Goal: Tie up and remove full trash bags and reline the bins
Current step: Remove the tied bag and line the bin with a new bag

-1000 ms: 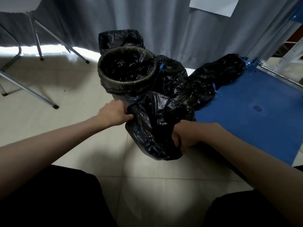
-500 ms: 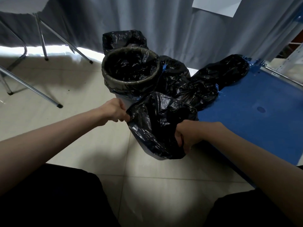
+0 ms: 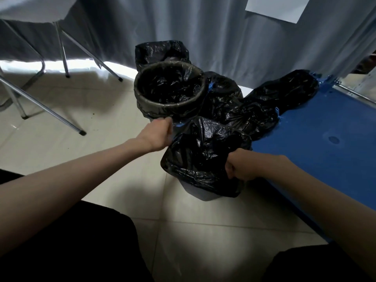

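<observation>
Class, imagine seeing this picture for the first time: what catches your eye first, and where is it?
Two bare arms reach in from below, the left hand and right hand both gripping a crumpled black trash bag over a small bin at centre. Just behind stands a round lined bin, with more black bags heaped to its right against a bright blue platform.

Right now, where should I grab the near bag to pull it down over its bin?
Grip the near bag by its loose hem, from opposite sides. It drapes over a pale bin whose base shows below; the right hand already bunches the right edge, the left hand sits left.
</observation>
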Motion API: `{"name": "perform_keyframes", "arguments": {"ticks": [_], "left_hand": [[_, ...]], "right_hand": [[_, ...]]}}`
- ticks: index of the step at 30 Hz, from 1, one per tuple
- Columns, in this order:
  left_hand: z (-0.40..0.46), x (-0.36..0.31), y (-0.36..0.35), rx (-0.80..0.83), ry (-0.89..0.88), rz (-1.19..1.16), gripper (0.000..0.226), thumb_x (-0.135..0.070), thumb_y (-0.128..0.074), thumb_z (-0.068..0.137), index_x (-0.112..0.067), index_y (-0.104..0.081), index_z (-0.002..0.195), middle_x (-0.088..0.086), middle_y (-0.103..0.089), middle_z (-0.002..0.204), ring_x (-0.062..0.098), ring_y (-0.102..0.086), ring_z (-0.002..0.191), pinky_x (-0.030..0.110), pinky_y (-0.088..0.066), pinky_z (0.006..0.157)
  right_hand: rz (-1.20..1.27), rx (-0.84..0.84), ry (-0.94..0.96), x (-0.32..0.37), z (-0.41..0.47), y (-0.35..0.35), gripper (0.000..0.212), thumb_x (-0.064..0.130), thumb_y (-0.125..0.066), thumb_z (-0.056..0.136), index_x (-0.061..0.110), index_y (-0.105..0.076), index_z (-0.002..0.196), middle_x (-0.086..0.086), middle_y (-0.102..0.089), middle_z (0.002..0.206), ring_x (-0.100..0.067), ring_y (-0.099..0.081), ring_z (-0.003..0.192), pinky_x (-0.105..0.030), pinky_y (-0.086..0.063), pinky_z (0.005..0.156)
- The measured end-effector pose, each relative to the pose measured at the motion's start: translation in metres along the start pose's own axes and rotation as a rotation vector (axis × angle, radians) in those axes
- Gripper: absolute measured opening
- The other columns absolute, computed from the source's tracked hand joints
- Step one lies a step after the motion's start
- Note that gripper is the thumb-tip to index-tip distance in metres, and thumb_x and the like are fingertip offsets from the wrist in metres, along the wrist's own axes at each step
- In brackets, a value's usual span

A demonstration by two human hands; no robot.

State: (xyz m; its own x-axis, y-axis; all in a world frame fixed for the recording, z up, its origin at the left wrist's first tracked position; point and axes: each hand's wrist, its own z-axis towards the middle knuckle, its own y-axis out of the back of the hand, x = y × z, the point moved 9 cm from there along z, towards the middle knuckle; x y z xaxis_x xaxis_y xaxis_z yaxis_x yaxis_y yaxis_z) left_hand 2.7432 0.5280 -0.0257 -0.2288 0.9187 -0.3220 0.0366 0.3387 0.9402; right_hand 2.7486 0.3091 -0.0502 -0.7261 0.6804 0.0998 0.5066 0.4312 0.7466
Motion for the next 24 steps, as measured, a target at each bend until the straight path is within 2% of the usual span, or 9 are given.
{"name": "perform_keyframes", "arguments": {"ticks": [2, 5, 8, 10, 13, 15, 19, 21, 24], "left_hand": [[0.003, -0.026, 0.01, -0.032, -0.16, -0.15, 0.014, -0.01, -0.068, 0.078, -0.017, -0.059, 0.085, 0.001, -0.066, 0.09, 0.023, -0.064, 0.086, 0.032, -0.046, 0.072], [-0.013, -0.066, -0.018, 0.32, -0.313, -0.272, 0.019, -0.026, -0.08, 0.078, -0.018, -0.07, 0.091, -0.006, -0.073, 0.083, 0.009, -0.067, 0.08, 0.023, -0.051, 0.077], [-0.039, -0.086, -0.058, 0.586, -0.403, -0.082, 0.028, -0.043, -0.079, 0.077, -0.021, -0.073, 0.094, -0.011, -0.071, 0.082, 0.005, -0.063, 0.076, 0.016, -0.047, 0.071], [-0.049, -0.089, -0.075, 0.635, -0.462, 0.049, 0.024, -0.038, -0.076, 0.081, -0.018, -0.072, 0.094, -0.002, -0.069, 0.081, 0.014, -0.061, 0.077, 0.024, -0.047, 0.07], [-0.051, -0.09, -0.082, 0.522, -0.501, 0.271, 0.021, -0.036, -0.07, 0.083, -0.018, -0.066, 0.094, 0.002, -0.063, 0.086, 0.028, -0.061, 0.086, 0.03, -0.043, 0.069], [-0.051, -0.094, -0.083, 0.427, -0.528, 0.346, 0.029, -0.045, -0.071, 0.078, -0.021, -0.065, 0.092, 0.001, -0.065, 0.091, 0.03, -0.063, 0.087, 0.034, -0.05, 0.071], [-0.047, -0.104, -0.068, 0.346, -0.529, 0.098, 0.041, -0.064, -0.069, 0.071, -0.026, -0.064, 0.086, -0.009, -0.066, 0.082, 0.014, -0.061, 0.077, 0.034, -0.052, 0.069], [-0.044, -0.107, -0.063, 0.344, -0.54, 0.029, 0.032, -0.058, -0.072, 0.073, -0.028, -0.068, 0.083, -0.012, -0.067, 0.078, 0.008, -0.061, 0.074, 0.033, -0.053, 0.069], [-0.044, -0.108, -0.07, 0.355, -0.556, 0.059, 0.024, -0.049, -0.076, 0.072, -0.027, -0.066, 0.075, -0.012, -0.065, 0.074, 0.009, -0.059, 0.07, 0.035, -0.053, 0.068]], "right_hand": [[-0.021, -0.042, -0.003, 0.0, 0.001, 0.002, 0.027, 0.019, -0.047, 0.097, 0.008, -0.071, 0.103, -0.006, -0.068, 0.101, -0.026, -0.063, 0.1, -0.035, -0.052, 0.089], [-0.028, -0.048, -0.015, -0.006, 0.002, 0.001, 0.02, 0.029, -0.059, 0.092, 0.012, -0.064, 0.083, -0.007, -0.061, 0.088, -0.027, -0.062, 0.093, -0.04, -0.056, 0.085], [-0.054, -0.069, -0.045, -0.015, 0.002, 0.003, 0.028, 0.027, -0.065, 0.087, 0.018, -0.053, 0.064, -0.002, -0.054, 0.073, -0.026, -0.061, 0.081, -0.042, -0.058, 0.08], [-0.069, -0.064, -0.058, -0.02, 0.001, 0.004, 0.03, 0.022, -0.068, 0.084, 0.019, -0.051, 0.06, -0.001, -0.051, 0.069, -0.025, -0.056, 0.076, -0.042, -0.058, 0.079], [-0.034, -0.03, -0.066, -0.024, -0.002, 0.002, 0.014, 0.026, -0.073, 0.082, 0.016, -0.068, 0.075, -0.001, -0.064, 0.078, -0.019, -0.061, 0.082, -0.037, -0.058, 0.081], [0.032, -0.048, -0.059, -0.024, -0.005, 0.002, 0.024, 0.037, -0.074, 0.083, 0.013, -0.073, 0.088, -0.001, -0.073, 0.084, -0.012, -0.067, 0.075, -0.034, -0.058, 0.081], [0.07, -0.244, -0.001, -0.016, -0.011, 0.018, 0.021, 0.042, -0.079, 0.077, 0.024, -0.07, 0.082, 0.01, -0.066, 0.084, -0.007, -0.057, 0.083, -0.029, -0.035, 0.083], [0.103, -0.236, 0.028, -0.013, -0.014, 0.015, 0.013, 0.035, -0.079, 0.079, 0.026, -0.069, 0.081, 0.015, -0.063, 0.075, -0.004, -0.056, 0.076, -0.028, -0.034, 0.085], [0.045, -0.236, 0.06, -0.013, -0.016, 0.007, 0.005, 0.024, -0.074, 0.083, 0.027, -0.071, 0.079, 0.012, -0.067, 0.075, -0.004, -0.053, 0.065, -0.026, -0.039, 0.084]]}}
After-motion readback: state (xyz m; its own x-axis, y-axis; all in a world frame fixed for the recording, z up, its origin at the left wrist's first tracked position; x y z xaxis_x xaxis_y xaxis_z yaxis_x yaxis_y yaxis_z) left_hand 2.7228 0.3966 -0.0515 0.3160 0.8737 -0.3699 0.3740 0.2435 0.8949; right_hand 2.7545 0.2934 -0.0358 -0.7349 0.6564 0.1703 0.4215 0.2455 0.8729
